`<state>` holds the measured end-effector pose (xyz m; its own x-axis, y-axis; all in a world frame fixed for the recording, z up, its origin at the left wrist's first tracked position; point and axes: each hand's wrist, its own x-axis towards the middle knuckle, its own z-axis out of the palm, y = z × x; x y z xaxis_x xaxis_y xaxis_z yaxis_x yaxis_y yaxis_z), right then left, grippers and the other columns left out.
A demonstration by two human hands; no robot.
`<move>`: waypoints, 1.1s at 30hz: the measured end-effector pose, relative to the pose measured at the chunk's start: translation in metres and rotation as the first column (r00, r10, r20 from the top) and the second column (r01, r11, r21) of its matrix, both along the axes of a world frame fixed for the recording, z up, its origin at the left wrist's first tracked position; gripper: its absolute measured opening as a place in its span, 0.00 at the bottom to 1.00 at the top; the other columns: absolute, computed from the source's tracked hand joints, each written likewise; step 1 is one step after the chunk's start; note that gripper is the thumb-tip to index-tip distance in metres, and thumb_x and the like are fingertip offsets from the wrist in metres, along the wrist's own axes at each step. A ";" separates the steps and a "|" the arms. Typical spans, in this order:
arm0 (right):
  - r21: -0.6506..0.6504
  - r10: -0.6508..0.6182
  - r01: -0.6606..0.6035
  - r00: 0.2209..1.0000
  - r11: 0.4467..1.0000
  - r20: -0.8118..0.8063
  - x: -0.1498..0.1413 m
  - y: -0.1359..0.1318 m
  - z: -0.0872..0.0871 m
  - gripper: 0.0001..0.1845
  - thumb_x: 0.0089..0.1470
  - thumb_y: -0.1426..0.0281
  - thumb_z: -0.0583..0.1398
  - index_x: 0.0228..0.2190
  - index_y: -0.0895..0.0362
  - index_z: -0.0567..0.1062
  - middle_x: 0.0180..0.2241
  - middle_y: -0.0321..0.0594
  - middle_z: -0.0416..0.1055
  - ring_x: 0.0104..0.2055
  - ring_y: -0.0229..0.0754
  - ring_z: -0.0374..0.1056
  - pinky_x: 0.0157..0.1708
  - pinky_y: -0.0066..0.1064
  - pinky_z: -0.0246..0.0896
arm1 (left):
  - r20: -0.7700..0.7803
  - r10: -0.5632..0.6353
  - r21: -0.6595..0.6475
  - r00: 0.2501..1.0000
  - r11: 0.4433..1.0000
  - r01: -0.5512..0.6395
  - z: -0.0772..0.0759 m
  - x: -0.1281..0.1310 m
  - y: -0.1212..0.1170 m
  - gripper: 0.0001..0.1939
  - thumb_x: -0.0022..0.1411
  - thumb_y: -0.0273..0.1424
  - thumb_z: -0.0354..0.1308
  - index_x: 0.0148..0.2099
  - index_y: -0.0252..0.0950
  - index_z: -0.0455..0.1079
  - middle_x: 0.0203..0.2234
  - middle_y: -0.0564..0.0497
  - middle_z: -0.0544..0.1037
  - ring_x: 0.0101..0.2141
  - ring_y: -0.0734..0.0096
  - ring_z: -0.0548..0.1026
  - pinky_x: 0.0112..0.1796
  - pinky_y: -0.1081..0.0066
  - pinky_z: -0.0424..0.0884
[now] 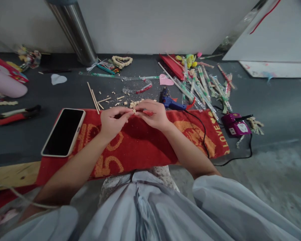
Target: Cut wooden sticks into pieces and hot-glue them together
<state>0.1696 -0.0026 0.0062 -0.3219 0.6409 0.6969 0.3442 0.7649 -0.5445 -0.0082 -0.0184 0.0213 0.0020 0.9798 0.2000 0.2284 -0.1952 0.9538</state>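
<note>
My left hand (114,121) and my right hand (153,113) meet above the far edge of a red towel (142,147). Between their fingertips is a small piece made of pale wooden bits (134,110), pinched from both sides; its exact shape is too small to make out. Just beyond my fingers lies a little heap of short cut wooden pieces (133,104). Right of my right hand rests a blue hot glue gun (172,102). Several thin wooden sticks (93,97) lie to the left of the heap.
A phone (64,132) lies on the towel's left end, near red-handled pliers (15,115). Wrapped chopsticks (203,83) are piled back right. A purple box (236,124) with a cord sits right. A steel flask (75,33) and a heart-shaped wooden frame (122,61) stand at the back.
</note>
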 end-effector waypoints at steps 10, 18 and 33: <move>0.059 -0.018 0.017 1.000 0.998 0.002 -0.002 -0.003 0.000 0.11 0.61 0.63 0.58 0.33 0.56 0.76 0.31 0.40 0.77 0.36 0.37 0.73 0.38 0.30 0.68 | -0.048 -0.007 0.137 0.999 0.990 0.013 -0.005 -0.001 -0.002 0.02 0.52 0.28 0.66 0.29 0.39 0.79 0.22 0.53 0.80 0.22 0.76 0.73 0.28 0.76 0.68; 0.024 0.019 -0.018 0.999 1.000 -0.039 -0.005 -0.002 0.003 0.08 0.61 0.66 0.59 0.34 0.57 0.75 0.30 0.38 0.76 0.33 0.35 0.70 0.37 0.28 0.66 | -0.005 -0.019 0.096 1.000 0.995 0.020 -0.009 -0.002 0.000 0.04 0.55 0.32 0.64 0.32 0.37 0.79 0.19 0.54 0.77 0.17 0.79 0.71 0.22 0.78 0.66; -0.303 0.078 -0.094 0.995 0.948 -0.062 -0.003 0.002 -0.003 0.16 0.60 0.58 0.56 0.34 0.58 0.74 0.32 0.40 0.75 0.34 0.37 0.70 0.38 0.30 0.66 | -0.375 -0.002 0.456 0.927 0.870 0.187 -0.021 -0.012 0.013 0.10 0.60 0.34 0.60 0.40 0.37 0.80 0.30 0.49 0.83 0.29 0.72 0.79 0.34 0.75 0.72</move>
<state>0.1662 -0.0008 0.0034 -0.3556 0.7967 0.4887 0.2516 0.5852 -0.7709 -0.0203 -0.0050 -0.0002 0.2499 0.7537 0.6079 0.4855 -0.6407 0.5948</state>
